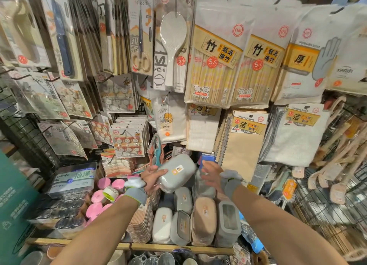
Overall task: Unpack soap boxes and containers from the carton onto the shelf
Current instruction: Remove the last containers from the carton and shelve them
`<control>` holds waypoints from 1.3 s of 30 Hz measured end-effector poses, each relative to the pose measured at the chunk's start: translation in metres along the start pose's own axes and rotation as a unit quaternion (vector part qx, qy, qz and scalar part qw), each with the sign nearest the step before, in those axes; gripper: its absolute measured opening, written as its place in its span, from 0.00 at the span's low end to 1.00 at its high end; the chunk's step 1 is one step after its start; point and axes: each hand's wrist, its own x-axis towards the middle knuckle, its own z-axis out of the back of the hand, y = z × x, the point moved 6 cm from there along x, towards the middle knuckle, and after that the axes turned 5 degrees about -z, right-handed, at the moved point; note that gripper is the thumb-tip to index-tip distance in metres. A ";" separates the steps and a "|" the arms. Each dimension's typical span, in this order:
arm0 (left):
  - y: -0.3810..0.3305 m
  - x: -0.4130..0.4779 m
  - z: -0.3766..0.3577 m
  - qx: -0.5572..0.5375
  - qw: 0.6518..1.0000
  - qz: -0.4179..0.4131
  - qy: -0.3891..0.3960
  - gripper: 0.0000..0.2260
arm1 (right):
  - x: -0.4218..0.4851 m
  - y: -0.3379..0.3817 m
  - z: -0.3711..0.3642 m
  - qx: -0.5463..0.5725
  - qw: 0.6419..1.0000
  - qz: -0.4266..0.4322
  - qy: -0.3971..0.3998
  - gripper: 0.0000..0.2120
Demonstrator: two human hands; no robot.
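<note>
Forearms: both reach in from the bottom edge toward the shelf, a grey band on each wrist.
Left hand: grasping one end of the grey soap box, fingers wrapped round it.
Right hand: released, fingers spread, nothing in it, just beside the box.
Box place: tilted in the air, over the back edge of the shelf, above the standing row.
Carton: can't tell, not clearly in view.
Risk 1: one-handed end grip, so the box may slip and knock the row below.
Risk 2: the row is packed tight and gaps are few, so wedging may topple neighbours.
Risk 3: the hanging peeler pack is close and may snag.
Count boxes: 1 held; about 6 on the shelf, some overlapped.
Count pink rolls: at least 5.
Count hands: 2.
</note>
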 end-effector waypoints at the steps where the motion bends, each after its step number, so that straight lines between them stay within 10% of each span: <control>1: -0.002 0.002 0.003 0.003 1.000 -0.007 -0.007 0.22 | -0.001 0.000 0.000 -0.015 1.000 -0.004 0.005 0.18; 14: 0.002 -0.015 -0.017 0.004 0.994 0.010 0.108 0.02 | 0.001 -0.036 -0.018 -0.026 0.996 -0.072 0.051 0.26; 30: 0.046 -0.036 -0.051 -0.114 0.988 0.091 0.044 0.05 | 0.006 -0.053 -0.016 0.198 0.975 -0.101 -0.016 0.25; 39: 0.036 -0.003 -0.051 -0.155 0.987 0.027 -0.023 0.36 | 0.003 -0.043 -0.004 0.097 0.992 -0.080 -0.025 0.12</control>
